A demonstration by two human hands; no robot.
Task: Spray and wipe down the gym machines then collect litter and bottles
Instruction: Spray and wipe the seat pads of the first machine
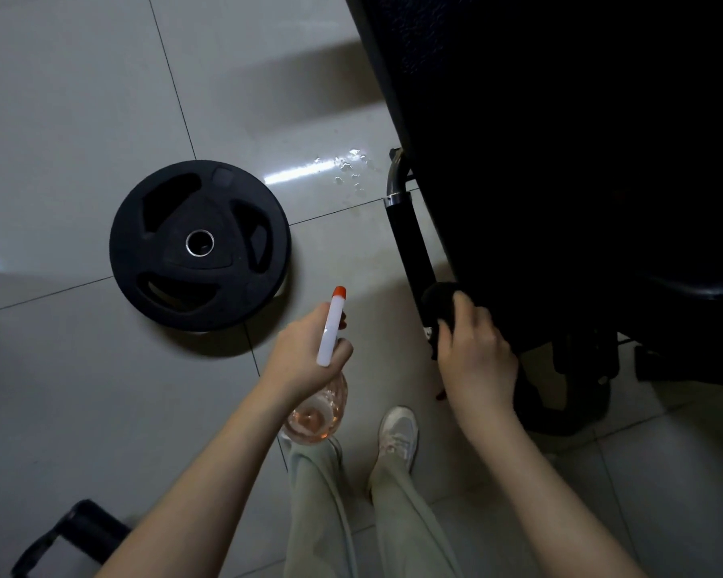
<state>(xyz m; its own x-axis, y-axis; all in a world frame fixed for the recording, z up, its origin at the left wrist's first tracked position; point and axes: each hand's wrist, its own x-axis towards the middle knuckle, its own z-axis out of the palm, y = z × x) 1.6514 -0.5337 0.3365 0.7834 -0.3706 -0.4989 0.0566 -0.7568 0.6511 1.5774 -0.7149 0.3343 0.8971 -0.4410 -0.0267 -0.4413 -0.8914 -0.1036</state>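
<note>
Right hand [474, 356]: a dark cloth [437, 304] is gripped, pressed on the lower end of the machine's handle grip [410, 244].
Left hand [305, 356]: closed around the spray bottle [328, 369].
Advice: the whole grip should be wiped around, firmly.

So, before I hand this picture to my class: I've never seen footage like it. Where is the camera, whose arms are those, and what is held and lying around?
There is only one view, from a wide-angle camera worn on the person's head, looking down, so the bare arms, pale trousers and white shoe are the wearer's own. The left hand holds a clear spray bottle with a white, orange-tipped nozzle. The right hand presses a dark cloth against the black padded handle of a black gym machine. On the grey tiled floor lies a round black weight plate, with wet droplets beside the machine.
</note>
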